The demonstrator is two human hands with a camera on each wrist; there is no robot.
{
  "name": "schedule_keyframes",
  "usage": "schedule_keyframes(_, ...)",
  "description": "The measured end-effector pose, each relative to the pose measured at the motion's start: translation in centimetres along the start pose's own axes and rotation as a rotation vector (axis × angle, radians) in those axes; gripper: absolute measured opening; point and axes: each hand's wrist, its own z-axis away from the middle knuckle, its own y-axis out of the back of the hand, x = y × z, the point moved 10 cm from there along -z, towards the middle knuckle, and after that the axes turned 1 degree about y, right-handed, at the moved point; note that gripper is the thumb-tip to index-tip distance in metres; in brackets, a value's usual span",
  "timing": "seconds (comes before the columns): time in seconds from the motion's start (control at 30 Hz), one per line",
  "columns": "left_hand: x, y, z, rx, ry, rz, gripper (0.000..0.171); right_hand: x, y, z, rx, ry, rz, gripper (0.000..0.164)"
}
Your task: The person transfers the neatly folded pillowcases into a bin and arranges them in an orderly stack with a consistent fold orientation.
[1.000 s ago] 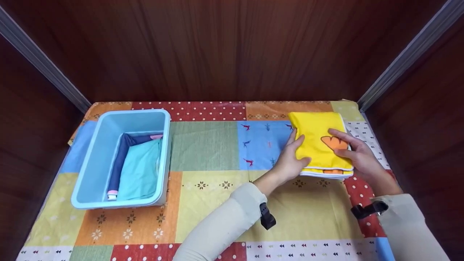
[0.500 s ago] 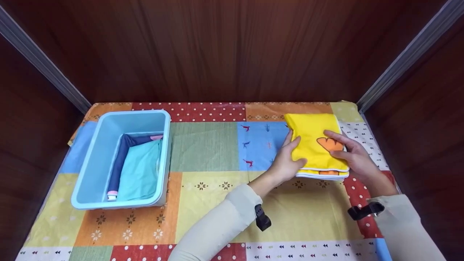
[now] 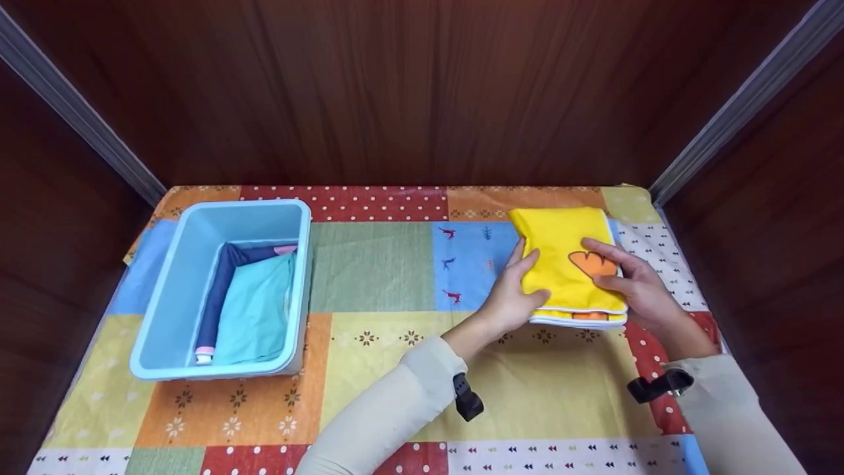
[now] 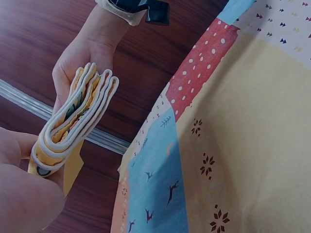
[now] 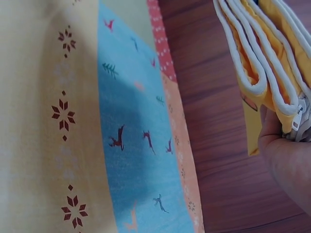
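Note:
Both hands hold a folded yellow cushion cover [image 3: 560,241] with white piping and an orange printed shape, raised above the table at the right. My left hand [image 3: 511,290] grips its left edge, thumb on top and fingers partly hidden beneath. On the opposite edge, my right hand [image 3: 636,284] pinches it close to the orange print. Stacked folds of the cushion cover [image 4: 73,116] show edge-on in the left wrist view, between the two hands. A small zip pull [image 5: 297,121] hangs by the right hand in the right wrist view.
At the left stands a light blue plastic tub [image 3: 151,297] holding a folded turquoise cloth [image 3: 254,316] and a navy cloth [image 3: 221,290] with pink trim. A patchwork tablecloth [image 3: 376,264] covers the table. Dark wooden panels [image 3: 422,92] enclose the back and sides.
Both hands have shifted slightly left together, carrying the folded cushion cover with them. Their grip looks the same, and the tub has stayed put.

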Motion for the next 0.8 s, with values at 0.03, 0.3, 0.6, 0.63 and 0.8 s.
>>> schedule_keyframes(0.03, 0.0, 0.0, 0.1, -0.001, -0.003, 0.002, 0.069, 0.0, 0.0, 0.0, 0.002, 0.006, 0.0, 0.058)
schedule_keyframes(0.3, 0.0, 0.5, 0.5, -0.003, -0.004, 0.027, 0.069, -0.1, -0.6, -0.1, -0.026, 0.024, -0.039, 0.057)
schedule_keyframes(0.6, 0.2, 0.8, 1.0, -0.015, -0.005, 0.049, 0.069, -0.3, -1.1, 0.0, -0.026, -0.001, -0.034, 0.058)
schedule_keyframes(0.63, 0.3, 0.9, 1.0, -0.015, -0.007, 0.047, 0.068, -0.3, -1.2, 0.0, -0.029, 0.0, -0.034, 0.058)
schedule_keyframes(0.8, 0.3, 1.2, 1.2, -0.007, -0.01, 0.027, 0.068, -0.5, -1.6, 0.0, -0.042, 0.001, -0.037, 0.058)
